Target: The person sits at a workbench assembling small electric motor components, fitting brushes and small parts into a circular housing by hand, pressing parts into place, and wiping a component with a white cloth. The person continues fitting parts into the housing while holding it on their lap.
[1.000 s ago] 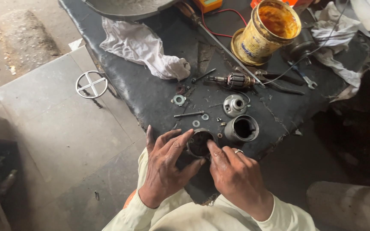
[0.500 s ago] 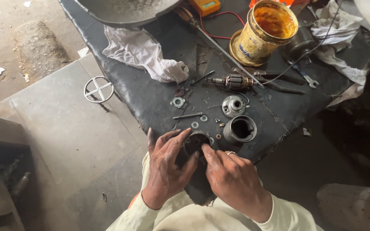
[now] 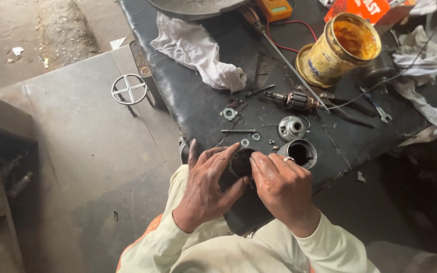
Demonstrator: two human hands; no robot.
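Observation:
My left hand wraps around a dark round motor part at the near edge of the black table. The fingers of my right hand press on the same part from the right; a ring sits on one finger. Most of the part is hidden by both hands. Just beyond my right hand stands a hollow metal cylinder housing. Behind it lie a round metal end cap and a motor armature.
Washers, a long bolt and small screws lie scattered on the table. A yellow tin can lies tilted at the back, next to white rags, a spanner and an orange meter. A round metal grille rests on the grey surface at left.
The view has shifted slightly. Both hands stay on the round part, with the fingers working around it; nothing on the table has moved.

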